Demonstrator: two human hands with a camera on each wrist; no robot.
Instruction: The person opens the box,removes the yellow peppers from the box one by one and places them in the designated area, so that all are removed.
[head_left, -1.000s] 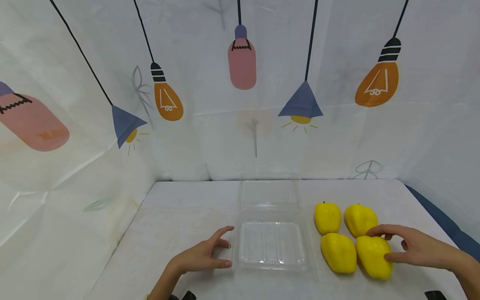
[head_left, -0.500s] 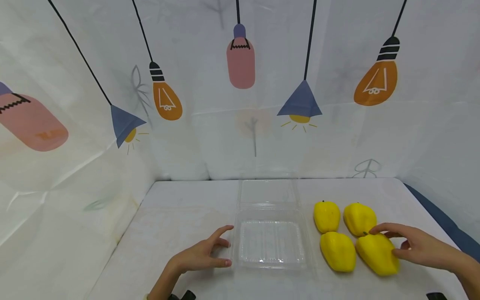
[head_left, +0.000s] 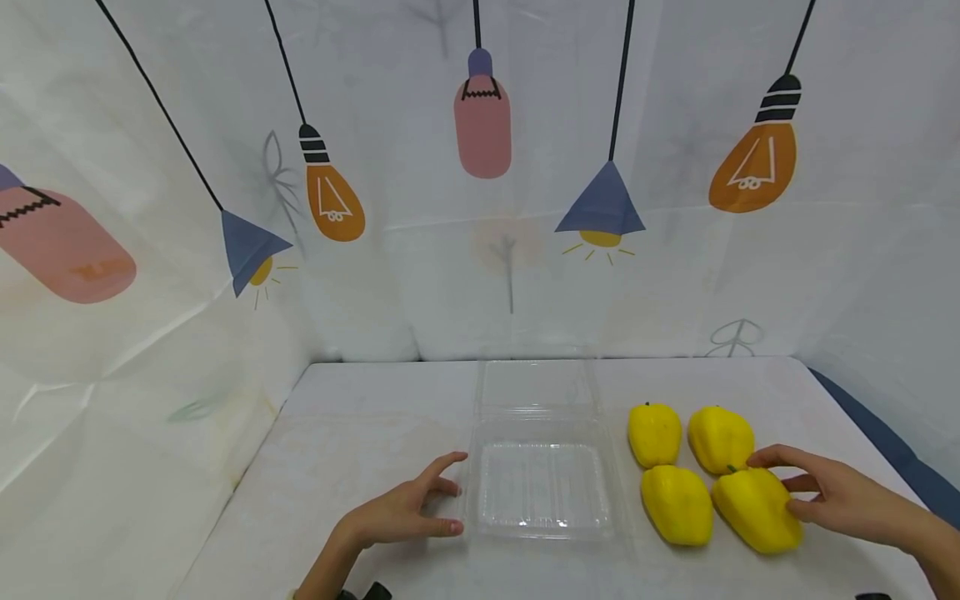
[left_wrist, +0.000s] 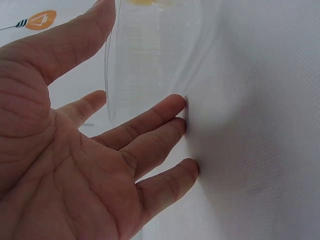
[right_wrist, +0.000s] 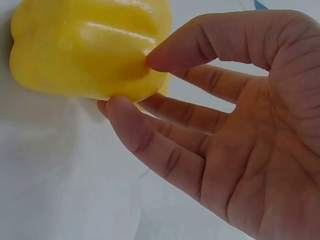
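Note:
In the head view my right hand (head_left: 843,498) lies beside the front-right yellow bell pepper (head_left: 759,510), its thumb and fingertips touching or nearly touching the pepper's right side. The right wrist view has the thumb against the glossy pepper (right_wrist: 90,45), the other fingers loosely bent around its end. Beside it are a front-left pepper (head_left: 677,506), a back-left pepper (head_left: 655,435) and a back-right pepper (head_left: 721,439). My left hand (head_left: 397,510) rests, fingers spread and holding nothing, at the left edge of an opened clear plastic clamshell box (head_left: 543,487).
The box's lid (head_left: 537,387) is folded back toward the rear edge of the white table (head_left: 360,433). A white curtain (head_left: 420,283) printed with lamps and bulbs stands behind and to the left. Dark blue cloth (head_left: 877,425) shows past the table's right edge.
The front-right pepper has turned and shifted slightly right, so its stem now shows. My right hand has drawn a little to the right with it. The left hand keeps its place.

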